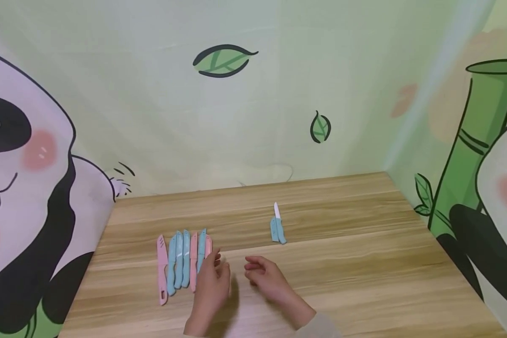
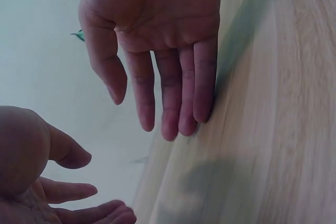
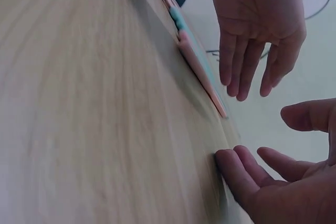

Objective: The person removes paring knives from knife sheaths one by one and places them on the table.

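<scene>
My left hand (image 1: 213,281) stands on edge beside a row of sheathed knives, its fingers straight and holding nothing. In the head view it partly covers the pink knife (image 1: 209,244) at the row's right end. My right hand (image 1: 268,279) faces it across a gap, fingers loosely bent with nothing in them. The row holds a long pink knife (image 1: 162,267) at the left, several blue knives (image 1: 179,260) and another pink knife (image 1: 193,263). Farther back lies a small blue-handled knife (image 1: 280,230) with its white blade bare, next to a blue sheath (image 1: 274,230).
The wooden table (image 1: 342,263) runs back to a pale green cloth backdrop (image 1: 279,94) with printed leaves. Printed pandas (image 1: 59,211) and bamboo show on the backdrop's sides.
</scene>
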`<state>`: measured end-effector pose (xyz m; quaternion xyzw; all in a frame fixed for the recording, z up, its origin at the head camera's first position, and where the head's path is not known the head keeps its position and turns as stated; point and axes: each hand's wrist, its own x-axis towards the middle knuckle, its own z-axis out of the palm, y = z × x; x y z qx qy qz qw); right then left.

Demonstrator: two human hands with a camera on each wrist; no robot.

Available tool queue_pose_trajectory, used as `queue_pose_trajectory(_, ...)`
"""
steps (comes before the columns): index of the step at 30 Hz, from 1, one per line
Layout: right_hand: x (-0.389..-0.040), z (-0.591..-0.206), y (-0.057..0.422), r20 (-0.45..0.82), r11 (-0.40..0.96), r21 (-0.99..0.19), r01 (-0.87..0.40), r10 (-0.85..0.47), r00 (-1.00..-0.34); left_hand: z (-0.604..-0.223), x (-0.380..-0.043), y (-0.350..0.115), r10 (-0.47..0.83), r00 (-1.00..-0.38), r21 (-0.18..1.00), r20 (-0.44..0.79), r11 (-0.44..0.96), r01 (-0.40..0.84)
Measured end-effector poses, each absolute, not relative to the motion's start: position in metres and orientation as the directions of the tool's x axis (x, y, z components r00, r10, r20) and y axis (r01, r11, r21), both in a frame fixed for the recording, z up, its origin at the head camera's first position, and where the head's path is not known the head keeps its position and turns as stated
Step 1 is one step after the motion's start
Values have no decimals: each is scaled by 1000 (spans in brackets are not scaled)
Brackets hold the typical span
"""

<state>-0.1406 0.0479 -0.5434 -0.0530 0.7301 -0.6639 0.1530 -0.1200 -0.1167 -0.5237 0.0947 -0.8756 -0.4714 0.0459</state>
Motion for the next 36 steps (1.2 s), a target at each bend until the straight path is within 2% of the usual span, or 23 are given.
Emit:
queue_pose_trajectory(4,-138,-544,36,-140,76,-990,121,-353,-925,-520,-112,-127,-226,-974,791,-24,591,-157)
queue_pose_trajectory(12,-128,-542,18,-144,2,-987,163,-481,-865,-523,-100,-134,-195,-980,747,-28,648,-150)
queue_pose_trajectory(22,-124,-545,4,-149,-6,-985,175,-495,-856,-529,-99,-132,-196,-980,744,18,658,-118)
queue_pose_trajectory(36,-124,-546,4,-175,46,-984,175,-484,-857,-527,-101,-127,-218,-976,762,-25,628,-160)
